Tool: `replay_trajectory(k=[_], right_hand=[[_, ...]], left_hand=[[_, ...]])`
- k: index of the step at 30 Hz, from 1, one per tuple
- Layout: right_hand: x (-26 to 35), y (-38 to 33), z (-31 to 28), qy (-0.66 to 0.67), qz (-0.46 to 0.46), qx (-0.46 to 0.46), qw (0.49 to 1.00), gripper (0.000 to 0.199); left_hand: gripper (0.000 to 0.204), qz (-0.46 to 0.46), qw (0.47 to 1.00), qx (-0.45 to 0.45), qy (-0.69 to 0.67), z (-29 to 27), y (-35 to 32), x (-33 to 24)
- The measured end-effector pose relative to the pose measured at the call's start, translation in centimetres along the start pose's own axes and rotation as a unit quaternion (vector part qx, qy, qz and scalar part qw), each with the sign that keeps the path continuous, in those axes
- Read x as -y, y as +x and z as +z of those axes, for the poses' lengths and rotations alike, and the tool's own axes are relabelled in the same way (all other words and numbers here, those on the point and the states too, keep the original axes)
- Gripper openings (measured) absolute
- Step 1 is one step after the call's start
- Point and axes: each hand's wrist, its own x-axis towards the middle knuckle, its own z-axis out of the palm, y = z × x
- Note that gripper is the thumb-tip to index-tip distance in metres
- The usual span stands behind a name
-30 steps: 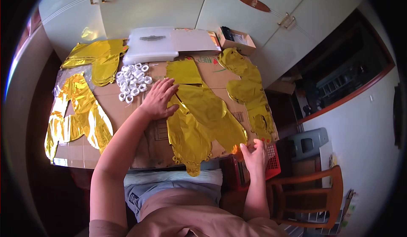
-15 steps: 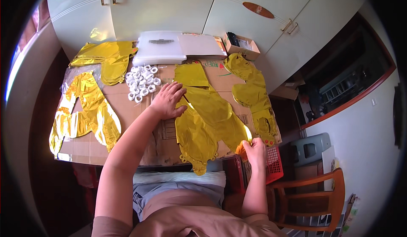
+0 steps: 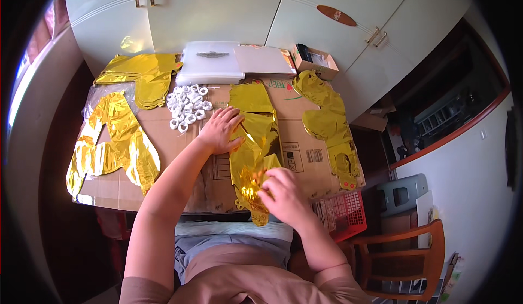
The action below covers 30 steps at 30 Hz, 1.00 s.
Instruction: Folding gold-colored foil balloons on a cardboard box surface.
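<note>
Left hand (image 3: 220,130), in the head view, is laid open with its fingers apart, resting at the left edge of the middle gold foil piece (image 3: 255,124), which is spread from far to near on the cardboard sheet (image 3: 313,176). By the curled fingers of the right hand (image 3: 286,195), crumpled foil is pinched over that piece's near part. White coils (image 3: 188,107) are heaped just beyond the left hand. Another gold foil piece (image 3: 117,146) is laid at the left, and scalloped foil (image 3: 326,121) at the right.
</note>
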Motion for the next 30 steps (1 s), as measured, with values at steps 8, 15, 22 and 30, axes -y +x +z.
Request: replay_trajectory(k=[8,15,22,30], right_hand=[[-1.1,0.4,2.8,0.033,-0.050,0.155,0.986,0.025],[-6.6,1.9,0.5,0.314,0.027,0.080,0.946,0.030],[-14.2,6.2,2.8,0.050,0.070,-0.014,0.996,0.044],[-15.6,8.2,4.8,-0.108,0.009,0.140,0.984,0.064]], left_hand=[[0.071,0.007,1.000,-0.023,-0.008,0.2,0.0,0.1],[0.071,0.004,1.000,-0.018,-0.010,-0.1,-0.1,-0.1],[0.067,-0.001,0.999,-0.019,-0.032,-0.8,0.1,-0.3],[0.059,0.013,0.998,-0.050,-0.033,-0.5,1.0,-0.2]])
